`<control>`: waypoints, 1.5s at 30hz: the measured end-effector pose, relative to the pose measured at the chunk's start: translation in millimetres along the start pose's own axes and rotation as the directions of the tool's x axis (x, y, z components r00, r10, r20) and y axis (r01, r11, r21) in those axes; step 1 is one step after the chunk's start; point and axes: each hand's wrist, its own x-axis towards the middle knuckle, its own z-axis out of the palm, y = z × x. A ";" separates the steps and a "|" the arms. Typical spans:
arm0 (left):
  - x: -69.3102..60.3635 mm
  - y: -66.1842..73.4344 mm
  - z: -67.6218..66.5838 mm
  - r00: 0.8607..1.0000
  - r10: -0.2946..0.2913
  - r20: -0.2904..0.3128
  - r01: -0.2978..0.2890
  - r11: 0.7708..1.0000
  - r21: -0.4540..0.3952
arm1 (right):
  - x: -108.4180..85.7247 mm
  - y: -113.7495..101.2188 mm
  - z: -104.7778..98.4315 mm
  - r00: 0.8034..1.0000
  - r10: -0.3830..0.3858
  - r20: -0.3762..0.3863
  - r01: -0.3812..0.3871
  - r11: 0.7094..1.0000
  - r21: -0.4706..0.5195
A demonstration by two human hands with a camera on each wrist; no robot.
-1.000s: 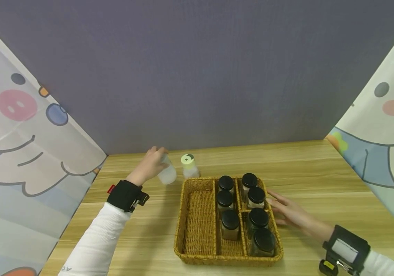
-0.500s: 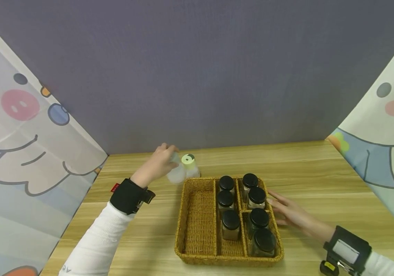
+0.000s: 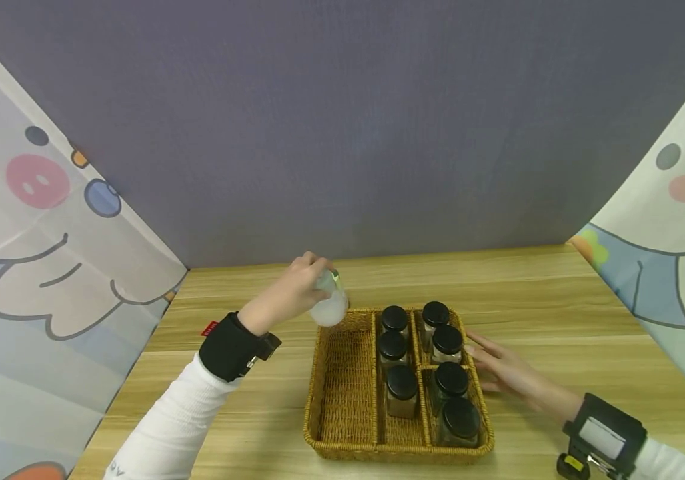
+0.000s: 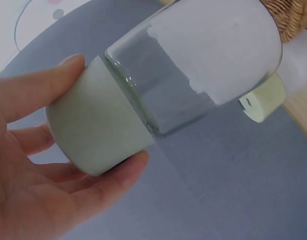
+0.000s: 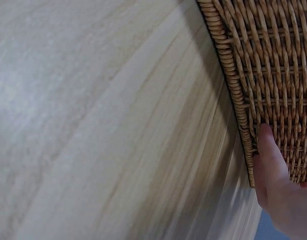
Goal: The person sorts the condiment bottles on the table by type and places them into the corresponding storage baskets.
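My left hand (image 3: 297, 288) grips a clear glass jar of white powder (image 4: 213, 55) by its pale green cap (image 4: 96, 120), thumb on one side and fingers on the other. In the head view this jar hangs near the back left corner of the wicker basket (image 3: 342, 448). Behind it, mostly hidden there, stands a second jar with a yellow-green cap (image 4: 266, 97). My right hand (image 3: 501, 370) rests its straight fingers against the basket's right side; the fingertips (image 5: 266, 132) touch the weave in the right wrist view.
Several black-lidded jars (image 3: 401, 383) stand in the basket's middle and right compartments. The left compartment (image 3: 347, 387) shows bare weave. A wooden table (image 3: 558, 300) lies beneath, with a grey wall (image 3: 342, 133) behind it and a small red tag (image 3: 210, 328) at left.
My left hand has carried the powder jar rightward from beside the second jar to in front of it, by the basket's back left corner. The right hand stays at the basket's side.
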 end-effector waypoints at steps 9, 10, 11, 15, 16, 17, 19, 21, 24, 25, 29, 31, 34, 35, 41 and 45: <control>0.7 12.0 6.0 0.998 0.057 0.018 -0.058 0.998 0.004 | 0.5 1.7 -1.4 1.000 -0.018 0.022 0.018 1.000 0.005; 1.0 13.3 6.8 0.998 0.062 0.019 -0.063 0.998 0.006 | 0.6 2.1 -1.5 0.999 -0.019 0.027 0.019 1.000 0.006; 1.2 14.4 7.8 0.997 0.068 0.020 -0.068 0.998 0.008 | 0.8 2.7 -1.8 0.999 -0.026 0.037 0.026 1.000 0.005; 2.2 17.8 12.1 0.994 0.108 0.021 -0.108 0.994 0.025 | 1.8 4.3 -2.5 0.998 -0.031 0.049 0.030 1.000 0.008; 2.4 18.0 13.4 0.993 0.119 0.020 -0.119 0.992 0.030 | 2.0 4.8 -2.6 0.998 -0.030 0.047 0.029 1.000 0.008; 2.5 18.1 14.8 0.992 0.126 0.023 -0.127 0.991 0.032 | 2.2 5.3 -2.6 0.999 -0.030 0.045 0.030 1.000 0.009; 2.6 18.3 17.4 0.990 0.136 0.027 -0.137 0.990 0.036 | 2.1 5.9 -2.7 0.999 -0.028 0.041 0.028 1.000 0.013; 2.4 18.8 19.4 0.990 0.140 0.033 -0.141 0.989 0.041 | 1.9 6.1 -2.8 0.998 -0.038 0.044 0.037 0.999 0.015; 1.8 19.4 21.8 0.988 0.146 0.040 -0.148 0.988 0.044 | 2.1 6.2 -2.8 0.999 -0.032 0.040 0.031 0.999 0.018; 1.6 19.6 22.6 0.988 0.148 0.043 -0.150 0.988 0.042 | 2.2 6.2 -2.9 0.999 -0.031 0.038 0.030 0.999 0.016; 2.0 19.3 26.2 0.986 0.157 0.053 -0.158 0.987 0.026 | 2.6 6.1 -3.3 0.999 -0.024 0.040 0.024 1.000 0.015; 2.5 18.9 28.3 0.986 0.155 0.060 -0.156 0.988 0.015 | 2.6 5.5 -3.3 0.999 -0.025 0.040 0.024 1.000 0.013; 3.3 17.8 31.6 0.986 0.155 0.069 -0.156 0.988 0.008 | 2.8 5.0 -3.4 0.999 -0.023 0.042 0.023 1.000 0.000; 3.6 17.4 32.8 0.985 0.156 0.069 -0.157 0.987 0.009 | 2.8 4.9 -3.2 0.999 -0.021 0.041 0.021 1.000 -0.003; 6.3 15.1 38.8 0.983 0.166 0.075 -0.168 0.985 0.026 | 1.9 4.3 -1.8 1.000 -0.011 0.020 0.011 1.000 0.011; 7.7 14.0 41.2 0.985 0.148 0.089 -0.150 0.989 0.017 | 1.1 3.0 -1.0 1.000 -0.008 0.011 0.007 1.000 0.011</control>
